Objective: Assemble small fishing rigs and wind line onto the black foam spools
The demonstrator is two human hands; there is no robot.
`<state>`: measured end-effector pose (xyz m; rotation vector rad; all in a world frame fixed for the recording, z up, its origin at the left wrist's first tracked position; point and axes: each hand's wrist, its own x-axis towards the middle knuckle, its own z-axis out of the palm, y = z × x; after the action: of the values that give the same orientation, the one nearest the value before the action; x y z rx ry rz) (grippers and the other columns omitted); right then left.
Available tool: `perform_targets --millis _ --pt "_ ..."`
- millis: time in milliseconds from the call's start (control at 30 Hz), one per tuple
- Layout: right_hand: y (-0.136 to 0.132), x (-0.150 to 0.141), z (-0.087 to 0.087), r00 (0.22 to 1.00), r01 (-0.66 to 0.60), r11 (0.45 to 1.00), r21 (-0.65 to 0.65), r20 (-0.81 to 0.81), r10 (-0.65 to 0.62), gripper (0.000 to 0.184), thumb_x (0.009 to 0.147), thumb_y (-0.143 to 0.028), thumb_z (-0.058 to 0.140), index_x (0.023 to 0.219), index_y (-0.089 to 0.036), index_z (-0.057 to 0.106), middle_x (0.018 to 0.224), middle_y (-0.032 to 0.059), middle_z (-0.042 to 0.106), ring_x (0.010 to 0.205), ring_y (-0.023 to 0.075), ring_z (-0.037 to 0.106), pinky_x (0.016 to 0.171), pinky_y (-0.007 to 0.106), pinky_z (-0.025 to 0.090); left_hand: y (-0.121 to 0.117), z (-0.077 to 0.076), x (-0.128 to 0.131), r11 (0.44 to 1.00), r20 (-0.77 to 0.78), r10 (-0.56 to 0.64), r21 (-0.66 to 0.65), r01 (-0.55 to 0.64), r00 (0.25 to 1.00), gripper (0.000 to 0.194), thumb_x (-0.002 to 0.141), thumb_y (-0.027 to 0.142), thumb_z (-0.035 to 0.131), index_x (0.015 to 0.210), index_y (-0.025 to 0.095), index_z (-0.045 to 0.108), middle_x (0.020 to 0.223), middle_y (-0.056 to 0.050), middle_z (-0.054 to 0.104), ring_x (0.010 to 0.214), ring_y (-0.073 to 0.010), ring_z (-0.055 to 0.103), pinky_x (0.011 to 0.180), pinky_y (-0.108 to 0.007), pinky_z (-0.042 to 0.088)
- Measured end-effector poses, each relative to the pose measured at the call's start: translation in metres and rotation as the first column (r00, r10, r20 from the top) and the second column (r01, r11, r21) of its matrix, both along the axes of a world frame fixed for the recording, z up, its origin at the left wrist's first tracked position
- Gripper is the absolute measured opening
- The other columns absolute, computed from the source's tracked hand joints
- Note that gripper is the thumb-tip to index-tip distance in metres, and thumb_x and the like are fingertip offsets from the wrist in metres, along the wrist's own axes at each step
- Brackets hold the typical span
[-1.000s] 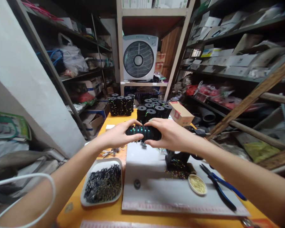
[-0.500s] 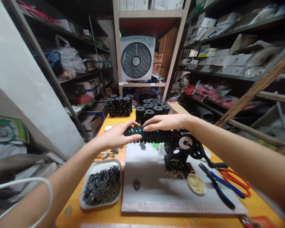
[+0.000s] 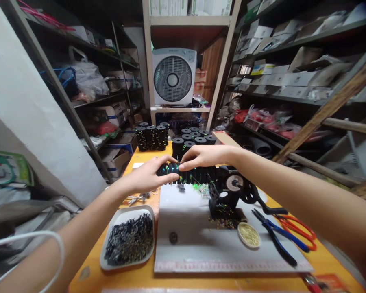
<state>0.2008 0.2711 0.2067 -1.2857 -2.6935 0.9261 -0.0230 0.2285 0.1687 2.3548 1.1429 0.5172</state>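
The left hand [image 3: 144, 175] holds 1 black ribbed roll [image 3: 201, 175]; the right hand [image 3: 201, 156] narrows its fingers at midroll, any pinch unclear.

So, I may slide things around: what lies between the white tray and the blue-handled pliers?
The head view shows a small dark ring, scattered beads and a dish of yellowish bits on the white board between tray and pliers.

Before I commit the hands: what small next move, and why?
Probably a light pinch with the right hand where its fingertips meet the black roll, as the left hand spans the roll's left end between thumb and fingers.
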Motion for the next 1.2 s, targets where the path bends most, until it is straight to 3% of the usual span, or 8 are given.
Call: perform_targets --millis 167,300,433,567,933,1067,1200 --pt "0.006 0.001 -0.003 0.997 0.076 0.992 -0.100 -0.004 -0.077 0.059 0.070 -0.069 0.060 0.104 -0.021 0.072 0.097 0.0039 0.072 0.088 0.0228 0.063 0.073 0.028 0.045 -0.001 -0.001 -0.001 1.000 0.006 -0.015 0.015 0.014 1.000 0.047 0.084 0.056 0.051 0.119 0.026 0.053 0.113 -0.006 0.063 0.103 -0.0244 0.058 0.087 -0.037 0.045" --pt "0.003 0.001 0.000 0.995 0.102 0.991 -0.085 0.016 -0.101 0.060 0.072 -0.070 0.058 0.106 -0.022 0.071 0.106 0.0058 0.071 0.097 0.0253 0.062 0.076 0.029 0.047 -0.001 -0.002 -0.002 0.999 -0.008 -0.010 0.040 0.010 1.000 0.046 0.084 0.055 0.051 0.120 0.025 0.053 0.115 -0.006 0.062 0.108 -0.0260 0.056 0.090 -0.039 0.044" --pt "-0.008 0.000 0.005 0.999 -0.049 0.997 0.065 0.002 0.049 0.063 0.072 -0.067 0.060 0.113 -0.020 0.067 0.106 0.0052 0.070 0.094 0.0229 0.062 0.074 0.028 0.046 -0.001 -0.002 0.000 0.993 -0.016 -0.027 0.116 0.028 1.000 0.044 0.086 0.051 0.051 0.118 0.022 0.054 0.115 -0.009 0.060 0.109 -0.0271 0.054 0.093 -0.042 0.043" --pt "-0.016 0.000 0.004 0.996 -0.084 0.968 0.235 0.050 0.075 0.066 0.072 -0.071 0.057 0.109 -0.017 0.067 0.092 0.0049 0.070 0.078 0.0200 0.061 0.063 0.028 0.043 0.001 -0.002 0.002 0.985 -0.030 -0.066 0.160 0.070 0.997 0.043 0.087 0.047 0.051 0.118 0.018 0.055 0.113 -0.011 0.060 0.107 -0.0264 0.055 0.092 -0.041 0.043" --pt "-0.014 0.001 -0.002 0.999 -0.040 0.987 0.153 0.008 0.039 0.068 0.073 -0.074 0.053 0.109 -0.018 0.067 0.097 0.0040 0.071 0.084 0.0212 0.063 0.066 0.026 0.044 -0.004 -0.010 0.006 0.995 0.165 -0.006 0.097 -0.010 0.986 0.050 0.079 0.050 0.061 0.121 0.023 0.057 0.119 -0.007 0.063 0.109 -0.0263 0.059 0.093 -0.040 0.046" --pt "-0.012 0.009 0.002 1.000 -0.028 0.997 0.074 -0.006 0.028 0.068 0.077 -0.073 0.048 0.116 -0.020 0.066 0.112 0.0040 0.069 0.098 0.0245 0.062 0.078 0.029 0.046 -0.006 -0.008 0.011 0.999 0.183 0.045 0.013 -0.048 0.982 0.049 0.072 0.050 0.068 0.114 0.024 0.062 0.100 -0.004 0.069 0.092 -0.0251 0.065 0.080 -0.039 0.053" --pt "-0.013 0.019 0.004 0.996 0.080 0.997 -0.016 -0.032 -0.080 0.066 0.083 -0.072 0.040 0.122 -0.025 0.064 0.130 0.0028 0.060 0.118 0.0269 0.054 0.093 0.031 0.043 -0.006 -0.007 0.013 0.998 0.181 0.067 0.003 -0.069 0.981 0.047 0.072 0.047 0.069 0.113 0.023 0.062 0.099 -0.004 0.069 0.091 -0.0247 0.066 0.078 -0.039 0.054"
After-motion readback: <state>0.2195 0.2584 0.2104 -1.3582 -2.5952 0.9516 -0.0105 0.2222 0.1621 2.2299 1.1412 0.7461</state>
